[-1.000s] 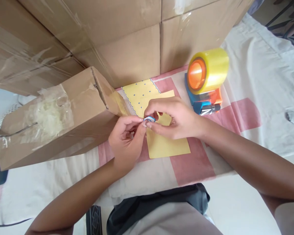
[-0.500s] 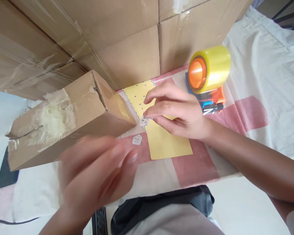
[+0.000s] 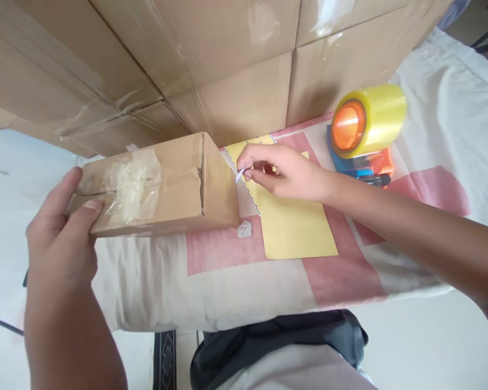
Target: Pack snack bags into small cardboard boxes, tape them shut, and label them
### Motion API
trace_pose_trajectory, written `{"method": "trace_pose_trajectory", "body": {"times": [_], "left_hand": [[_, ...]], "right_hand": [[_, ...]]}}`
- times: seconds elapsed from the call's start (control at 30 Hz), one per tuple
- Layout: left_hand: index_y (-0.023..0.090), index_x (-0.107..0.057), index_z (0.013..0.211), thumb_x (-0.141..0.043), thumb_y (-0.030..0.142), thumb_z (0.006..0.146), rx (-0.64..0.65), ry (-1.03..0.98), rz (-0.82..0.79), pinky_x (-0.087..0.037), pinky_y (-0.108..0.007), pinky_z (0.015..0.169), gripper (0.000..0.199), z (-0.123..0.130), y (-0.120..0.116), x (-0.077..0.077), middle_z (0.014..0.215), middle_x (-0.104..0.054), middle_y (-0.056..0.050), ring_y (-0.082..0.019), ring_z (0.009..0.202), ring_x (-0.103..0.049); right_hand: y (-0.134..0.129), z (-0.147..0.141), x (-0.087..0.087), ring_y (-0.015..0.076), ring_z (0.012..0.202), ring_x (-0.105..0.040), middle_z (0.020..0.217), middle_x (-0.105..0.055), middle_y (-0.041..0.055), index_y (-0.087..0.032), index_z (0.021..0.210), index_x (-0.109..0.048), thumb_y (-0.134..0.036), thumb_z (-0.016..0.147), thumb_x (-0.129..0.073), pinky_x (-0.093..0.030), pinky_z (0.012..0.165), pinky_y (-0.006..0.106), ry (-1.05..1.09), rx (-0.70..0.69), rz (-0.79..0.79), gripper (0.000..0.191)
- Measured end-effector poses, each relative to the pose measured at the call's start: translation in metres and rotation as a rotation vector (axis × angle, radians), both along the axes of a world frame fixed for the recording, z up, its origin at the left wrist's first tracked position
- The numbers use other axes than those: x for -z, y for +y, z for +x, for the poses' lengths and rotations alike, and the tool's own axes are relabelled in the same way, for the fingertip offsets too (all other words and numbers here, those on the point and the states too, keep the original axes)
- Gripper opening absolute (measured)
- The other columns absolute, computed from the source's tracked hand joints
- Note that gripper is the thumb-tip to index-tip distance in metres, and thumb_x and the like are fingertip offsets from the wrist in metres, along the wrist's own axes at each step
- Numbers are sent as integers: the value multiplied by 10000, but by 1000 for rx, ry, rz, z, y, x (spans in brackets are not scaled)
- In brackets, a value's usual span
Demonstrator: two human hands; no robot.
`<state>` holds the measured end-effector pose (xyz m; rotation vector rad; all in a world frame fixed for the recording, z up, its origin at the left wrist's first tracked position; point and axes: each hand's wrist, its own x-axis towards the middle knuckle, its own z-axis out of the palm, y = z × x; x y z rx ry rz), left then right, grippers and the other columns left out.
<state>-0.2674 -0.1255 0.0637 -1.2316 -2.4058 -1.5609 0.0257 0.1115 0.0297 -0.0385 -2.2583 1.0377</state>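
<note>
My left hand (image 3: 63,227) grips the near left end of a small cardboard box (image 3: 183,173), thumb on top. Crinkled clear tape covers part of the box's top. Between the thumb and fingers of my right hand (image 3: 284,170) is a small whitish sticker (image 3: 239,174), seen nearly edge-on, close to the box's right end. Under this hand lie yellow sheets (image 3: 296,233), one with a scalloped, patterned edge. A second small white piece (image 3: 244,229) rests on the cloth beside the box's right corner.
Large taped cartons (image 3: 244,92) stand along the back. To the right, a yellow tape roll (image 3: 384,114) with an orange core sits on a blue and orange item, a dark-capped marker (image 3: 380,180) beside it. A pink and white cloth (image 3: 228,292) covers the table.
My left hand has moved left and taken hold of the box, which is now turned and shifted right. The sticker in my right hand has tilted edge-on. The view has shifted slightly.
</note>
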Motion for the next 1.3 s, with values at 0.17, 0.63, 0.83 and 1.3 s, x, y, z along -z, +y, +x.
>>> {"method": "trace_pose_trajectory", "body": {"times": [0.17, 0.63, 0.83, 1.3], "left_hand": [[174, -705, 1282, -741, 146, 654, -6, -186, 126, -312, -712, 1190, 630, 4, 15, -3, 1355, -678, -115, -407, 1333, -572], [175, -672, 1320, -699, 197, 763, 36, -93, 71, -387, -551, 1222, 558, 3, 7, 2, 1385, -665, -71, -300, 1329, -596], [166, -677, 1311, -710, 174, 719, 23, -110, 84, -394, -555, 1216, 593, 5, 12, 2, 1386, -664, -73, -307, 1324, -599], [131, -643, 1359, -726, 248, 794, 18, -141, 57, -359, -611, 1215, 583, 7, 19, 5, 1365, -673, -114, -330, 1305, -604]], "right_hand": [[-8, -8, -1, 83, 693, -516, 865, -654, -3, -159, 908, -603, -79, 919, -524, -354, 640, 227, -83, -82, 98, 113], [-26, -15, -4, 131, 743, -537, 1020, -639, 44, -160, 999, -592, -202, 1016, -457, -249, 582, 265, -237, 191, 577, 143], [-8, -20, -2, 172, 875, -580, 1272, -564, 85, -223, 1314, -423, -366, 790, -823, -390, 661, 260, -182, 201, 278, 675], [8, -36, 19, 82, 693, -395, 801, -473, -63, -197, 836, -449, -444, 687, -878, -307, 612, 216, -96, -48, -191, 517]]}}
